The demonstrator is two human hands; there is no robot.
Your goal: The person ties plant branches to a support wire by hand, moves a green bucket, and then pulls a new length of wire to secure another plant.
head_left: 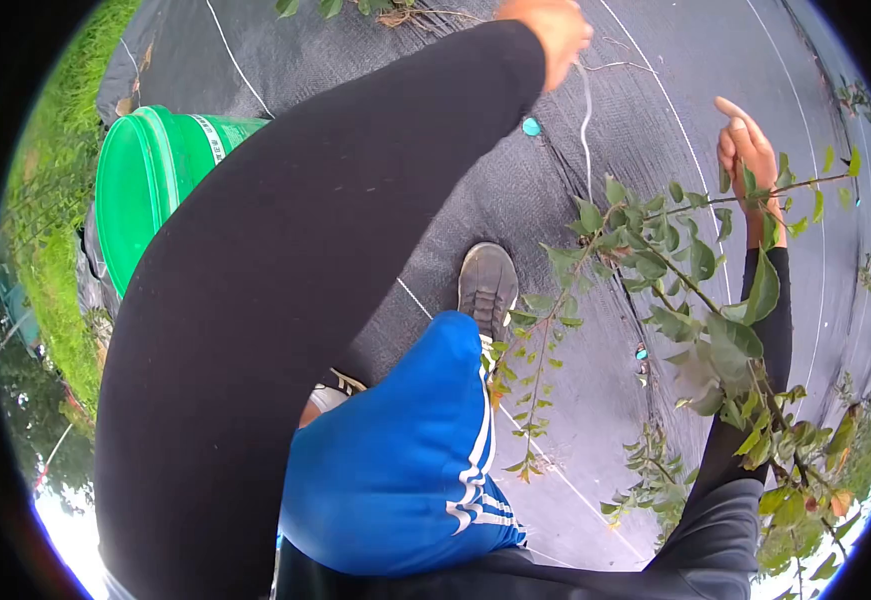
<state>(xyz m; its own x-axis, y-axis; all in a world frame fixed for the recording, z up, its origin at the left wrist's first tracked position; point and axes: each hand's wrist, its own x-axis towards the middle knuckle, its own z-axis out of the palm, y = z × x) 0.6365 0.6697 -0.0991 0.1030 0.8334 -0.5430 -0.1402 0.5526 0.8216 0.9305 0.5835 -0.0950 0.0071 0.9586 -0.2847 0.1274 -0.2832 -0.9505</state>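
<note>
My left hand point(553, 38), at the top centre, has its fingers closed and is partly cut off by the frame edge. A thin white cord point(586, 120) runs down from its fingers towards a leafy branch. On the right, my right hand point(745, 150) is raised behind the leafy branch point(700, 285). Its index finger points out and the other fingers are partly curled, with nothing visible in them. Leaves cross in front of its wrist.
A green bucket point(135, 200) lies tipped at the left, its mouth facing outward. Black ground cover fabric point(515, 190) with white lines spreads under my shoe point(488, 285). Grass point(55, 230) borders the left. More leafy shoots point(655, 470) hang at the lower right.
</note>
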